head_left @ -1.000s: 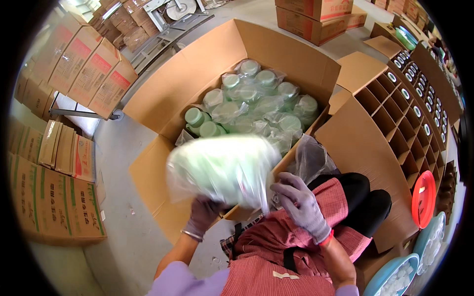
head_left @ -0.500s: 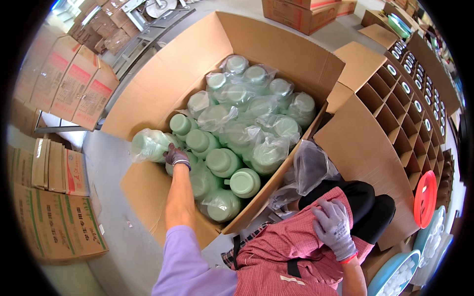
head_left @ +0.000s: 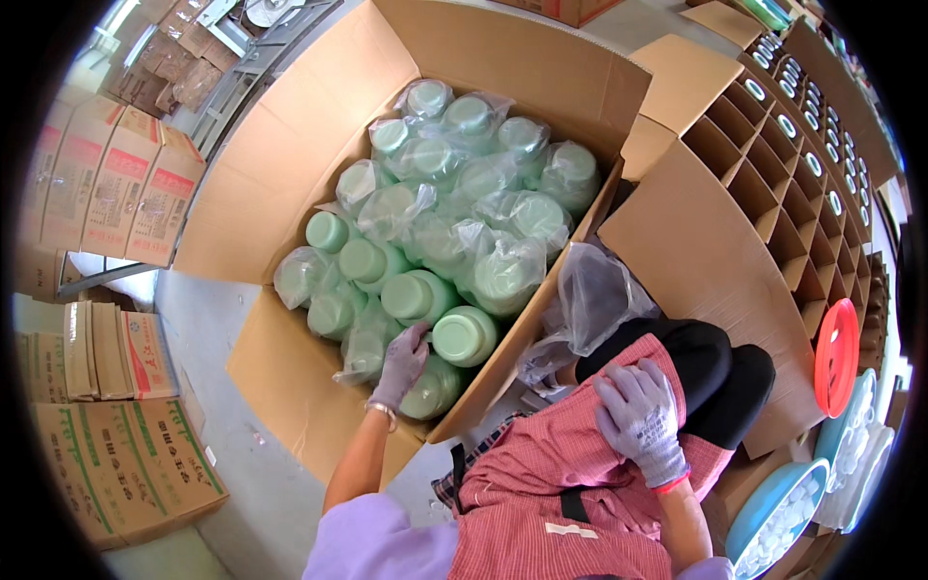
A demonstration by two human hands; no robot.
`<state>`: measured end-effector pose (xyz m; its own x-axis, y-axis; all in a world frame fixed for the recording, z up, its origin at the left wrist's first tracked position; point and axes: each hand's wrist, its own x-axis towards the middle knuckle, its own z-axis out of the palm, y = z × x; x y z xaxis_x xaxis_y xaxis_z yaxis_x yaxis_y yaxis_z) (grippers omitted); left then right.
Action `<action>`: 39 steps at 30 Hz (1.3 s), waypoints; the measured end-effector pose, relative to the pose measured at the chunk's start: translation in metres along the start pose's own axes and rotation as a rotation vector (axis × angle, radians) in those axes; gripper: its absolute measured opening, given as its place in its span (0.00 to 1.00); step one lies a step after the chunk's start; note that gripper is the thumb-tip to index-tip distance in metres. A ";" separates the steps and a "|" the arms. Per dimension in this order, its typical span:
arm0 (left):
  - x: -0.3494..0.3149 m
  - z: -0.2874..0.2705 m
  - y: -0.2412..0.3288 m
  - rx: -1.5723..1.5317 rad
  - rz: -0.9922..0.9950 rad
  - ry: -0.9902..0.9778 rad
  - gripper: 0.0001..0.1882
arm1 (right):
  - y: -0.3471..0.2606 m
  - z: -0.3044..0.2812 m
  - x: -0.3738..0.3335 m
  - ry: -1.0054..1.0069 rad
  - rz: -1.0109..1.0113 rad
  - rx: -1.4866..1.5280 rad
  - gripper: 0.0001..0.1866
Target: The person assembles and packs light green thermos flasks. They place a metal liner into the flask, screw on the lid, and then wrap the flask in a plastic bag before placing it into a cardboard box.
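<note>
A big open carton [head_left: 280, 155] stands before me, packed with light green handled flasks, many wrapped in clear plastic bags. My gloved left hand [head_left: 401, 365] reaches to the carton's near side. Its fingers are closed at the handle side of an unwrapped green flask [head_left: 464, 335], which stands upright; the handle itself is mostly covered by them. Beside that hand is a bagged flask [head_left: 362, 350], and another flask [head_left: 432, 389] sits just below it. My gloved right hand [head_left: 640, 416] lies on my knee, fingers spread and slightly bent, holding nothing.
Loose clear plastic bags [head_left: 599, 300] hang between the carton and my legs. To the right is a divided carton [head_left: 773, 184] with white rings in some cells. A red basin [head_left: 835, 358] and a blue basin [head_left: 773, 522] of small white pieces stand there. Boxes [head_left: 135, 464] are stacked left.
My left hand has let go of the bagged flask at the carton's left corner, which now sits among the others, and moved right to an unwrapped flask. The view has shifted slightly.
</note>
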<state>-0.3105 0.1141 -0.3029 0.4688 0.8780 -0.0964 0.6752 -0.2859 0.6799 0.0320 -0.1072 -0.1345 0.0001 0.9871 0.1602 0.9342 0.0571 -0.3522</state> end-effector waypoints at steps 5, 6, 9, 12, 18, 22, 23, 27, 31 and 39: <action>0.027 0.009 -0.008 0.446 -0.171 -0.314 0.19 | 0.002 0.001 -0.008 0.095 -0.026 0.026 0.16; 0.023 0.017 -0.018 0.501 -0.219 -0.441 0.20 | 0.002 0.005 -0.009 0.120 -0.034 0.032 0.16; 0.017 0.028 -0.040 0.563 -0.260 -0.499 0.21 | 0.004 0.012 -0.009 0.183 -0.050 0.024 0.16; 0.028 0.057 -0.064 0.456 -0.211 -0.316 0.17 | 0.003 0.012 -0.019 0.189 -0.015 0.038 0.16; 0.005 0.005 0.017 0.425 0.006 -0.019 0.18 | 0.013 -0.001 -0.035 0.224 -0.026 0.246 0.19; -0.003 -0.092 0.149 0.172 0.469 0.215 0.16 | -0.011 -0.035 -0.015 0.349 0.046 0.366 0.38; 0.008 -0.108 0.177 0.140 0.535 0.139 0.17 | -0.019 -0.054 -0.004 0.415 -0.015 0.416 0.42; 0.017 -0.118 0.296 -0.090 0.451 -0.393 0.24 | -0.052 -0.143 0.014 0.571 -0.154 0.634 0.53; 0.014 -0.027 0.336 -1.029 0.255 -1.005 0.29 | -0.067 -0.179 -0.008 0.425 -0.057 0.655 0.41; 0.001 0.101 0.399 -1.428 0.146 -0.990 0.23 | 0.029 -0.099 -0.099 0.473 0.176 1.199 0.31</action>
<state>0.0166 -0.0375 -0.1049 0.9842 0.1762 0.0195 -0.1357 0.6783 0.7221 0.0947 -0.2179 -0.0691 0.4435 0.8610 0.2490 0.0096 0.2732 -0.9619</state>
